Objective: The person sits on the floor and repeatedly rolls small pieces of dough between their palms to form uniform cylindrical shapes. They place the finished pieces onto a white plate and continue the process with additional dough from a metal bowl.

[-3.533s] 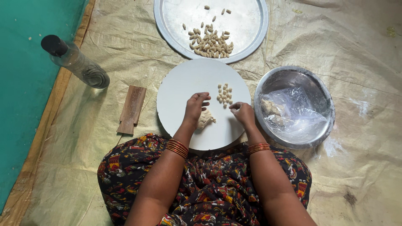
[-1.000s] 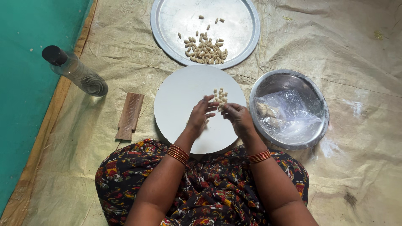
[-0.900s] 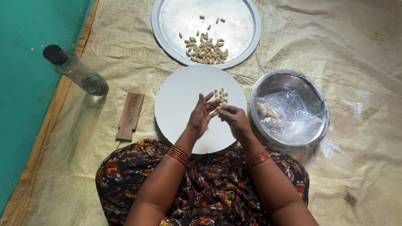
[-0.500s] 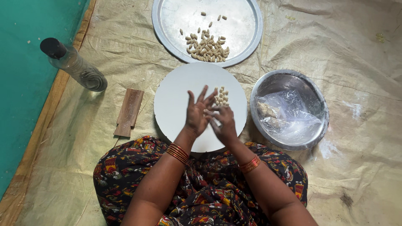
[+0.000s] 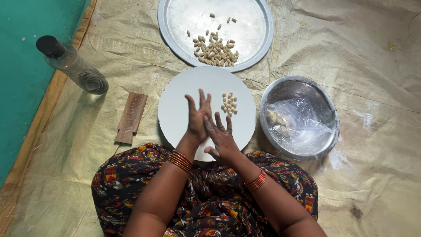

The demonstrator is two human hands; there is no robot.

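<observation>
My left hand (image 5: pixel 197 115) and my right hand (image 5: pixel 222 139) are pressed palm to palm, fingers stretched out, just above the near part of a round white board (image 5: pixel 180 90). Whatever lies between the palms is hidden. A small cluster of pale shaped dough pieces (image 5: pixel 229 103) sits on the board just beyond my right fingertips. Farther away, a large round metal tray (image 5: pixel 258 26) holds a heap of the same pale pieces (image 5: pixel 215 50), with a few scattered.
A steel bowl (image 5: pixel 326 103) to the right holds a clear plastic bag with a pale lump (image 5: pixel 296 125). A dark-capped clear bottle (image 5: pixel 76 68) and a small wooden piece (image 5: pixel 130 116) lie left of the board. Everything rests on a tan sheet (image 5: pixel 372 66); green floor (image 5: pixel 22 66) lies at left.
My hands lifted off the board, where they had been touching a pale lump and the small pieces. They came together and now slide palm against palm, the right drawn nearer to me.
</observation>
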